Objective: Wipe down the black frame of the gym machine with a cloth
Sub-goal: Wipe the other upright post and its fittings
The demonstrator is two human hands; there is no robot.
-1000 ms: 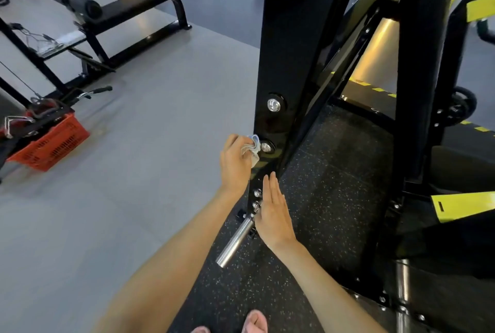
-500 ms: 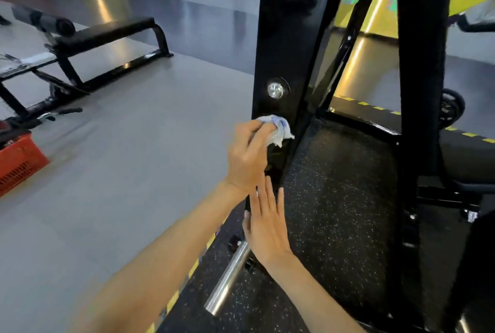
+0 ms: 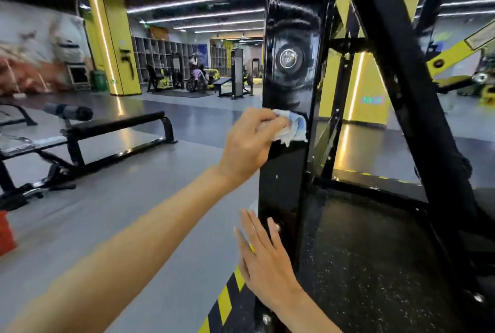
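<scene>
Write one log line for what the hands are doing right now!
step: wipe frame | left hand: holds cloth on black frame, below round bolt | right hand: open, fingers straight, lower on frame

The left hand (image 3: 247,147) holds a crumpled white-and-blue cloth (image 3: 293,129) against the glossy black steel upright (image 3: 289,24) of the gym machine frame, just below a round silver bolt head (image 3: 288,58). Lower and nearer, the right hand (image 3: 263,265) rests with straight fingers on the same upright's left edge. Far to the left, a black padded bench (image 3: 115,125) stands on the grey floor (image 3: 134,212). A yellow-and-black hazard stripe (image 3: 223,306) runs beside the speckled black rubber mat (image 3: 361,252) at the upright's foot.
</scene>
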